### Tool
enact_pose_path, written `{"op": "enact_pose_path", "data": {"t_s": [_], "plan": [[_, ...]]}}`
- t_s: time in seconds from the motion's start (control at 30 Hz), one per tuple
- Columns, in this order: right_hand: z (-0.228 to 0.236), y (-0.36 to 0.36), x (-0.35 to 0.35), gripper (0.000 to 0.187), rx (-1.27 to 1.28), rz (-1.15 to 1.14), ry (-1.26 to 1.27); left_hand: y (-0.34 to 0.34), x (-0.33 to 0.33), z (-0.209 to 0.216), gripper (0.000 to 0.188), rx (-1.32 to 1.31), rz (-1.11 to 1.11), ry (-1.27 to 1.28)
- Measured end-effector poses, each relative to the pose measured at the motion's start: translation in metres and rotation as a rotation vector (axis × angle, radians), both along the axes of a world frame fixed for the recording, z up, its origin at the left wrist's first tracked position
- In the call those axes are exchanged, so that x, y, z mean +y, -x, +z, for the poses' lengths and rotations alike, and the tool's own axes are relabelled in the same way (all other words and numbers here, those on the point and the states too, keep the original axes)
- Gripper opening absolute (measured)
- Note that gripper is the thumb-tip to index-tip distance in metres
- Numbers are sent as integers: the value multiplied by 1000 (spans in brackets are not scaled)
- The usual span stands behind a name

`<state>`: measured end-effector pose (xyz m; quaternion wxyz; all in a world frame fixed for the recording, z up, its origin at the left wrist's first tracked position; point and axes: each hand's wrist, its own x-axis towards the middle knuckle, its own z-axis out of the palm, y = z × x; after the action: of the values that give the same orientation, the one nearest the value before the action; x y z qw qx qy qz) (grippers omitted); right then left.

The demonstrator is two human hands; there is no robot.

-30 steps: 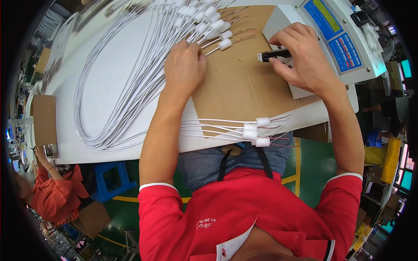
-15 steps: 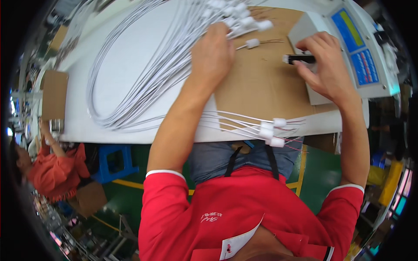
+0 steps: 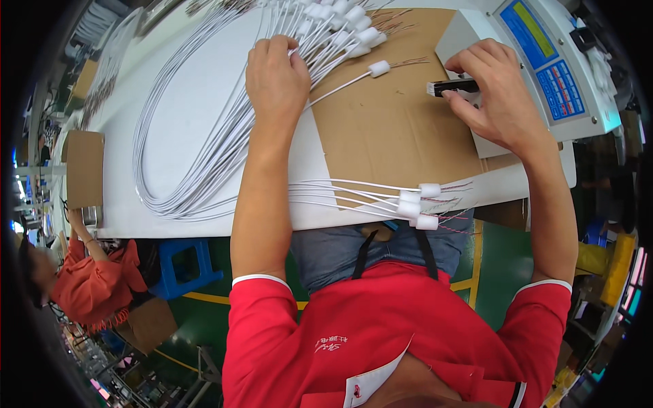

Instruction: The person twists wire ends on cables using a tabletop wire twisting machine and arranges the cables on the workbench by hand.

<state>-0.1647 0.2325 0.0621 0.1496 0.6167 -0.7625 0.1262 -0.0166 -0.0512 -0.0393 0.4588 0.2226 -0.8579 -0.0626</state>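
Observation:
My left hand lies palm down on a bundle of thin white cables, its fingers curled around some of them. The bundle loops across the table, its far ends carrying white cylindrical sleeves with bare coppery wires. One cable running out from near my left hand ends apart from the rest in a white sleeve. My right hand pinches a black bar-shaped piece with a pale tip, in front of a white machine. Whether that piece belongs to the machine, I cannot tell.
Several cable ends with white sleeves lie at the table's near edge. Brown cardboard covers part of the white tabletop. At the left stand a cardboard box and a blue stool, beside a seated person in orange.
My left hand has slid left along the cable bundle, away from the sleeves. The right hand stays by the machine with the black piece. The whole view has shifted slightly.

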Motion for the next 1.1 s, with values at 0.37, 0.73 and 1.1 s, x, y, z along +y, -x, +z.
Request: {"op": "enact_pose_path", "data": {"t_s": [0.37,0.73,1.1], "plan": [[0,-1,2,27,7,-15,2,-1,11,-4,17,-334,-82,-268],[-1,-3,1,29,-2,-34,2,2,6,-9,24,-227,-89,-209],[-3,0,3,29,-11,-45,-17,0,34,1,32,-353,-419,-439]]}}
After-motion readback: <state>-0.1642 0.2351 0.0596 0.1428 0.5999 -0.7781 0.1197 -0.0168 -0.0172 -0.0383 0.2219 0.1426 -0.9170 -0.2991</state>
